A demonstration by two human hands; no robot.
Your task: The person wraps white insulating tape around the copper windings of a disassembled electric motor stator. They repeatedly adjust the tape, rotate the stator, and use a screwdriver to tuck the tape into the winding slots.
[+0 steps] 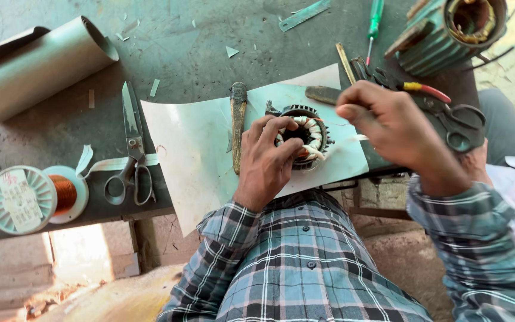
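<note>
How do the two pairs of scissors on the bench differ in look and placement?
The silver scissors lie on the bare dark bench to the left of the left hand, blades pointing away from the person, fully in view. The dark scissors lie at the bench's right edge, partly hidden behind the raised right hand; their handles look black, not bright metal. Both lie flat, closed and unheld.

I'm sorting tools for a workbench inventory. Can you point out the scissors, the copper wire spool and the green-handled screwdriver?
scissors (pixel 133 149): head view, on the pivot where the blades meet.
copper wire spool (pixel 64 192): head view, on the wound copper wire.
green-handled screwdriver (pixel 376 15): head view, on the green handle.
</note>
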